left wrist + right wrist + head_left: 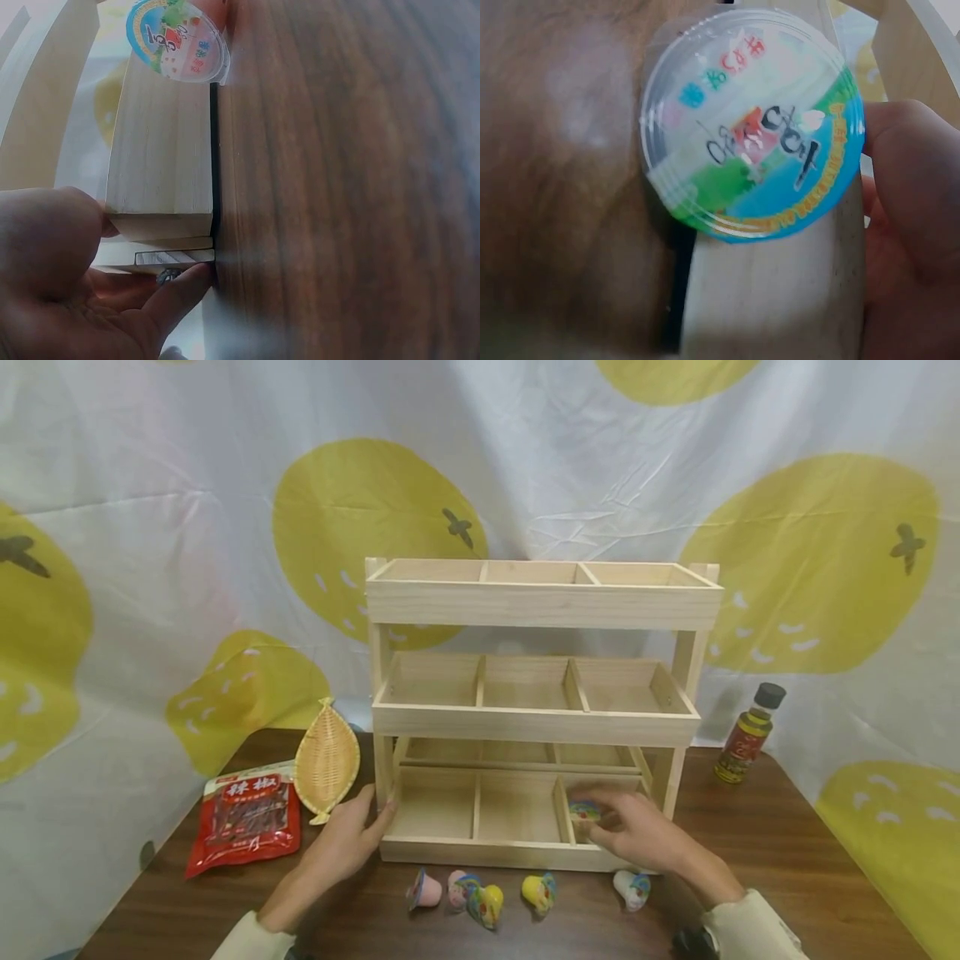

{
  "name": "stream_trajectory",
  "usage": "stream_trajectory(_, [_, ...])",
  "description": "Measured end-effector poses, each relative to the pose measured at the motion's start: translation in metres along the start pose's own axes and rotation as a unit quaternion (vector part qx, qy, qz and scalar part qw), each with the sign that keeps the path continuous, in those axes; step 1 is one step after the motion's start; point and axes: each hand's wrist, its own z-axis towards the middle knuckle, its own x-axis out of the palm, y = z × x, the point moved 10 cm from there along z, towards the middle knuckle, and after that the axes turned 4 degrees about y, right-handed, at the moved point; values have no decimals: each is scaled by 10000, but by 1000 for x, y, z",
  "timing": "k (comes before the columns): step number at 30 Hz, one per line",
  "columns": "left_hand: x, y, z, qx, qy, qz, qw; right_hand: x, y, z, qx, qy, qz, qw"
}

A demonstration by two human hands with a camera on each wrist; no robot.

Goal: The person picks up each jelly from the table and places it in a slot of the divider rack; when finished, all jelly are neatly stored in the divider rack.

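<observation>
A three-tier wooden rack [536, 722], each tier divided into compartments, stands on the table. My left hand [348, 835] grips its lower left corner; in the left wrist view the thumb and fingers [176, 300] lie on either side of the wood. My right hand [637, 827] reaches into the bottom tier's right compartment, thumb and fingers around a jelly cup [584, 811] with a colourful lid. In the right wrist view, the front board hides most of this hand, and a white jelly cup [754, 127] on the table looms close to the camera.
Several jelly cups lie before the rack, including a pink one [426, 891], a yellow one [538, 893] and a white one [632, 891]. Left are a red chili packet [251, 818] and a woven basket [327, 760]; right stands a dark-capped bottle [746, 739]. A patterned curtain [540, 460] hangs behind.
</observation>
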Motion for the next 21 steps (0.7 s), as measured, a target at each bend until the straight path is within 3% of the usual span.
stream_trajectory(4, [0, 0, 1, 187, -53, 65, 9998, -7, 0, -4, 109, -199, -124, 9997])
stream_trajectory(6, [1, 0, 2, 397, -122, 106, 9991, -16, 3, -8, 63, -538, -343, 9979])
stream_trajectory(9, [-2, 1, 1, 450, -150, 117, 9988, -29, 12, -18, -186, -1095, -519, 9925])
stream_trajectory(14, [-2, 2, -1, 17, -5, 39, 10000, -38, 28, -47, -676, -1532, -233, 9856])
stream_trajectory(21, [1, 3, -1, -134, 131, 32, 9998, -28, 42, -81, -1021, -1470, -429, 9829])
